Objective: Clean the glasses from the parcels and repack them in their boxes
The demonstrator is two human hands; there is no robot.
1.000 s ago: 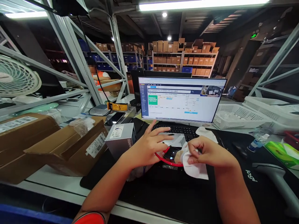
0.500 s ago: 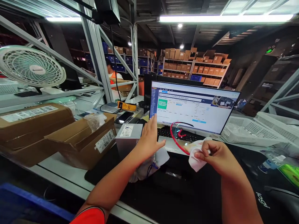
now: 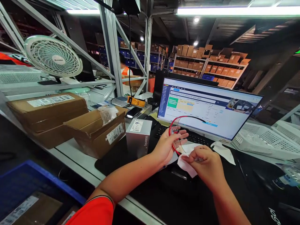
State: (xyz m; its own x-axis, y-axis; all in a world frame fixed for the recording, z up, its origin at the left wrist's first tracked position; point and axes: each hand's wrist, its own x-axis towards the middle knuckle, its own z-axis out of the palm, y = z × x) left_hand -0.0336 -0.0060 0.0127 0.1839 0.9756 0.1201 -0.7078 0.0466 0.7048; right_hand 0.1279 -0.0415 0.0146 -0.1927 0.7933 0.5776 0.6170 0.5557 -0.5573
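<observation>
Red band (image 3: 178, 118), a thin hoop running red on one side and black on the other, possibly a neckband headset though the view was too small to be sure, stood raised just above the black desk mat (image 3: 182, 200), in front of the lower left of the monitor.

Grey metal racking (image 3: 110, 47) framed the workstation. The monitor (image 3: 208, 109) stood lit behind the hands, showing a form page. Left of it lay a closed carton (image 3: 47, 115), and beside that an open cardboard box (image 3: 93, 131) with a crumpled plastic bag (image 3: 107, 114) on its flap. A white desk fan (image 3: 53, 56) sat on the shelf above them. White plastic baskets (image 3: 262, 140) were stacked at the right. A silver product box (image 3: 138, 137) stood upright on the mat, just left of the left forearm. The keyboard (image 3: 197, 137) lay under the screen.

The left hand (image 3: 168, 145) held the band at its red lower end, fingers loosely curled about it. The right hand (image 3: 206, 164), just beside it, pinched a white cloth (image 3: 185, 164) between thumb and fingertips, the cloth close against the band's lower end. A second white wipe (image 3: 222, 150) lay flat on the mat nearby.
</observation>
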